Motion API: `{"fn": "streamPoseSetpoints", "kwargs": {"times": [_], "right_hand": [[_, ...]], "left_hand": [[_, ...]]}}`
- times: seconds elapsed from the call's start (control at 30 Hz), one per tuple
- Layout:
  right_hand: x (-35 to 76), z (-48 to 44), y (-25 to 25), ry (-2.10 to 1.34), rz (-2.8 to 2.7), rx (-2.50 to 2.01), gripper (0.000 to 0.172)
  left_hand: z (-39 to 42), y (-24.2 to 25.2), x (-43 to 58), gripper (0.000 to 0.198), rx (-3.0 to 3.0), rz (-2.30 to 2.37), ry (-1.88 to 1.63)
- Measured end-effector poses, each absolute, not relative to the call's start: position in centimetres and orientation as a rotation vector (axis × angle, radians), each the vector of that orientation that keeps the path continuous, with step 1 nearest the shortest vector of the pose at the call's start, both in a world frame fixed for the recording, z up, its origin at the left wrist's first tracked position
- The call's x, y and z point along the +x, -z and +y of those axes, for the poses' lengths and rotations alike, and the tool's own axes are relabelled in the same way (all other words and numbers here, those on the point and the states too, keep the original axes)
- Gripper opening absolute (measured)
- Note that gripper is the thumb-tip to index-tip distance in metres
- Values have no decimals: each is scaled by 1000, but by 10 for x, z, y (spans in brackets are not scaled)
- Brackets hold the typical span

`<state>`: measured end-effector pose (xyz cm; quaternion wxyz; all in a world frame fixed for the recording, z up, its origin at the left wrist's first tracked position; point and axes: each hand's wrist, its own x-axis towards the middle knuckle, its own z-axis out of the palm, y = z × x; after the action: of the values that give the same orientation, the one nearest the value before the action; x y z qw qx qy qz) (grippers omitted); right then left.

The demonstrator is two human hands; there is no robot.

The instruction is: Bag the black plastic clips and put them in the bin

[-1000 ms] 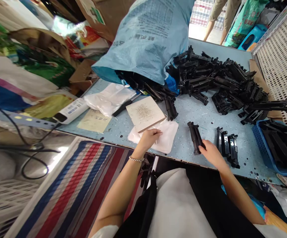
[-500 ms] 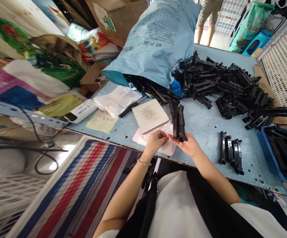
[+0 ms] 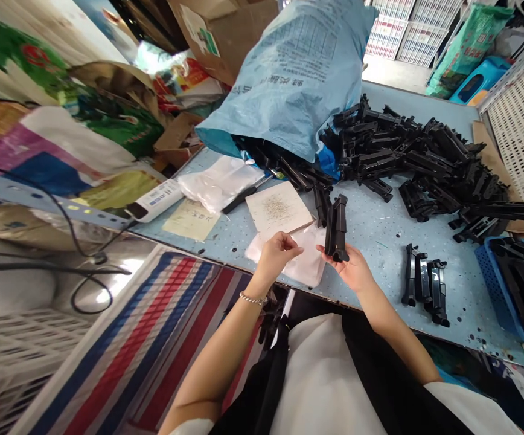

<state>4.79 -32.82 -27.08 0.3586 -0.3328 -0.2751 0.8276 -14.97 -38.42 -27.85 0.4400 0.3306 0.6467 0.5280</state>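
Observation:
My right hand (image 3: 349, 266) grips a long black plastic part (image 3: 335, 229), held upright just above the table's front half. A ribbed or stepped edge runs along the part's right side. My left hand (image 3: 279, 254) is beside it, apart from the part, with thumb and fingertips pinched together; whatever is between them is too small to tell. Under and beyond my left hand lie clear plastic bags (image 3: 307, 266) and a pale square board (image 3: 277, 208) with dark specks on it. Several similar black parts (image 3: 425, 284) stand side by side to the right.
A large heap of black parts (image 3: 407, 151) covers the back right. More spill from a blue woven sack (image 3: 284, 90). A blue basket (image 3: 492, 284) of parts sits at the right edge. On the left lie plastic bags (image 3: 221, 181), a yellow note (image 3: 192, 220) and a white box (image 3: 157, 199).
My left hand has drawn away from the black part, leaving a gap. My right hand still holds the part and has shifted slightly right. The person's legs at the back have left view.

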Motion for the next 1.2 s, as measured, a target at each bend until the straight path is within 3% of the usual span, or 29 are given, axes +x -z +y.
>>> {"fn": "streamPoseSetpoints", "kwargs": {"times": [0.2,0.37,0.47,0.6,0.77,0.93,1.03,1.2], "right_hand": [[42,-328,266,-2169,-726,-786,21],[31,-325,289,-2148,-701,-924,32],[31,-324,295,-2132,-724,-991,30],[45,-328,286,-2130,-789,-970,28],[88,-362,284,-2544,-575,-815,28],[81,-388,315,-2943,-222,-534,42],[59,-381,322,-2851,-357,-611,41],[46,-373,304,-2352,-984,-976,33]], "left_hand": [[-374,300,-134,25,812,1607,-1169],[-390,270,-150,6,1230,1763,-1294],[-401,253,-166,27,1716,1897,-1096],[-404,257,-171,38,1956,1935,-699],[-402,265,-170,49,1823,1834,-894],[-414,260,-169,62,1739,1805,-963],[-435,258,-151,66,1858,1749,-985],[-461,253,-108,76,2107,1459,-969]]}}
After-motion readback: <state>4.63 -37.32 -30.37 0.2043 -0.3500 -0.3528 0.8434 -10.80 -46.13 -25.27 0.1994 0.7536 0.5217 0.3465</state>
